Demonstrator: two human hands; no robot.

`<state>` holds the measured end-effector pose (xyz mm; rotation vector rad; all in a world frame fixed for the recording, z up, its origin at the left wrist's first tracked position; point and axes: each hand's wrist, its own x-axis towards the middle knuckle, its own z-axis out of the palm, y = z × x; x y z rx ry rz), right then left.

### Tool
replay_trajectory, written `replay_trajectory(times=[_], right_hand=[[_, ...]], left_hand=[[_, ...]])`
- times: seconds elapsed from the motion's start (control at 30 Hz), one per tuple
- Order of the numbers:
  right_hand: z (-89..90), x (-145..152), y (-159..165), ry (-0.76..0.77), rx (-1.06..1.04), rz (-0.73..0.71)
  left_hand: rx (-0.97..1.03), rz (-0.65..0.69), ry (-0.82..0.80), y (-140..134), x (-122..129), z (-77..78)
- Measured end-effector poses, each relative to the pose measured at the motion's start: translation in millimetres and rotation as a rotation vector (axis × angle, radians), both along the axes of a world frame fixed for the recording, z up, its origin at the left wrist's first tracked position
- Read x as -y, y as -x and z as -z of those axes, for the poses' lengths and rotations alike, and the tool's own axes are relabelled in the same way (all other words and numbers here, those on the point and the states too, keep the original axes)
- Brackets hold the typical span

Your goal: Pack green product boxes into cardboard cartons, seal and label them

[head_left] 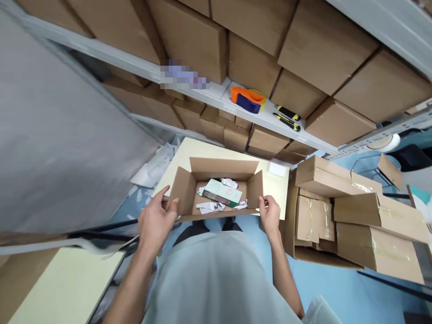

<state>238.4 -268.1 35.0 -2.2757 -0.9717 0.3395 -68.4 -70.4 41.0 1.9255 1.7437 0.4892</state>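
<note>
An open cardboard box (186, 191) with its flaps raised stands at the near edge of a pale yellow table (184, 150). Inside it, a small light-green and dark-green carton (222, 191) lies at a slant among crumpled white paper (209, 207). My left hand (157, 220) holds the left flap, thumb over its inner side and fingers on the outside. On the opposite side, my right hand (270, 213) pinches the edge of the right flap near the front corner. Neither hand touches the carton.
Behind the table, a shelf rack holds many cardboard boxes (254, 56). An orange and blue tape dispenser (248, 99) and yellow-black utility knives (286, 121) lie on it. At right stands a large carton (289, 225) filled with taped boxes. A grey wall (67, 135) rises at left.
</note>
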Motion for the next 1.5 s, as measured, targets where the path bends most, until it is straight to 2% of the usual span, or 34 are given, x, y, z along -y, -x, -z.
replay_trajectory(times=[0.1, 0.23, 0.37, 0.5, 0.67, 0.87, 1.07, 1.17, 1.27, 1.37, 1.43, 1.5], right_hand=[[8.6, 3.1, -3.0, 0.000, 0.014, 0.079], [20.3, -7.2, 3.5, 0.009, 0.016, 0.116], [30.3, -30.3, 13.2, 0.025, 0.029, 0.154], [33.7, -51.4, 21.5, 0.008, 0.000, 0.191], [26.3, -58.8, 31.7, -0.050, -0.086, 0.229], [13.2, -53.2, 47.5, -0.117, -0.193, 0.295], [7.1, -60.0, 57.0, 0.032, -0.257, 0.110], [9.8, -64.9, 53.2, 0.166, -0.299, -0.012], [14.1, -67.3, 40.7, 0.297, -0.359, -0.136], [19.0, -71.0, 22.4, 0.377, -0.393, -0.252], [23.4, -77.1, 11.3, 0.404, -0.374, -0.296], [29.8, -86.6, 3.7, 0.426, -0.296, -0.291]], left_hand=[[0.015, 0.065, 0.021, -24.1, -17.6, 7.6], [0.027, 0.133, -0.027, -40.1, -41.1, 15.0], [0.038, 0.221, -0.069, -42.9, -68.3, 22.7], [0.079, 0.297, -0.060, -36.0, -90.5, 39.2], [0.148, 0.354, 0.034, -17.4, -96.3, 55.3], [0.278, 0.550, 0.101, -4.5, -88.9, 52.8], [0.205, 0.891, 0.305, -8.1, -89.9, 62.9], [0.127, 0.973, 0.376, -10.4, -92.7, 72.5], [0.066, 0.969, 0.450, -13.3, -98.3, 82.7], [0.034, 0.909, 0.535, -18.6, -107.8, 91.3], [0.046, 0.857, 0.555, -24.7, -115.6, 94.6], [0.048, 0.802, 0.510, -32.8, -123.0, 95.5]])
